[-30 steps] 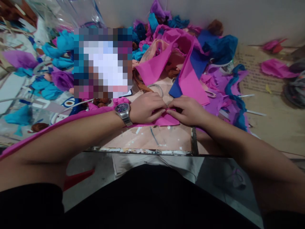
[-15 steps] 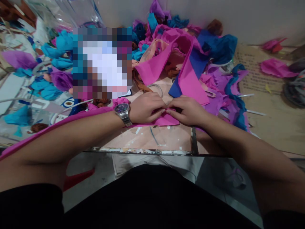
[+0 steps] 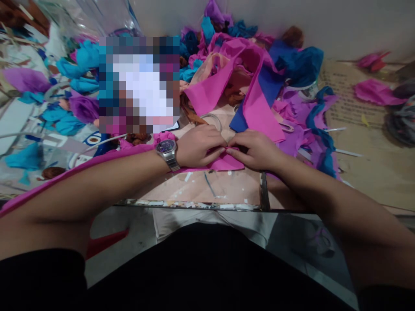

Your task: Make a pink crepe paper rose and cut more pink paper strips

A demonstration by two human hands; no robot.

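A long strip of pink crepe paper [image 3: 227, 163] lies along the table's near side, running left under my left forearm. My left hand [image 3: 201, 146], with a metal watch [image 3: 167, 149] on its wrist, pinches the strip near its right end. Close against it, my right hand [image 3: 254, 149] pinches the same strip between thumb and fingers. The fingertips of both hands nearly meet, and they hide the exact spot they grip. Just beyond my hands stands a looped pink strip [image 3: 262, 108] with a blue piece [image 3: 239, 121] beside it.
Crumpled teal flowers [image 3: 65, 121] and purple paper [image 3: 84, 107] crowd the left side. Behind are a clear plastic container [image 3: 113, 17] and a blurred-out bright patch. Purple scraps [image 3: 296, 112], a hair clip [image 3: 285, 126] and cardboard [image 3: 353, 142] lie to the right.
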